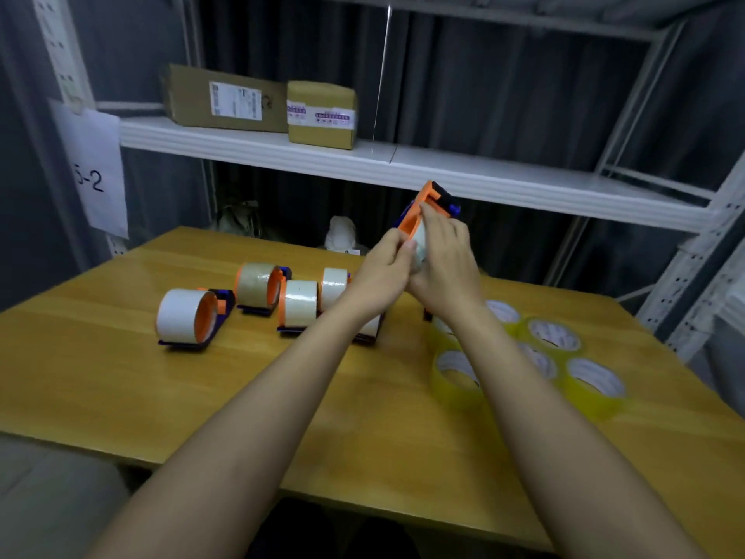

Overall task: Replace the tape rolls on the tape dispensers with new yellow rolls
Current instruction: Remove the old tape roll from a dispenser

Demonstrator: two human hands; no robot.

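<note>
Gripping one orange dispenser [427, 203] above the tabletop [121, 377], left hand [383, 264] steadies it; right hand [443, 256] clasps its old roll [419, 242], likely for removal; yellow rolls [556, 336] wait nearby.

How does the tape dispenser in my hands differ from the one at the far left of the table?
The held dispenser is lifted and tilted, gripped by the left hand and right hand; the far-left dispenser rests untouched on the table. The held one's roll is mostly hidden by fingers; the far-left one's pale roll is fully visible. Both are orange with dark blue parts.
</note>
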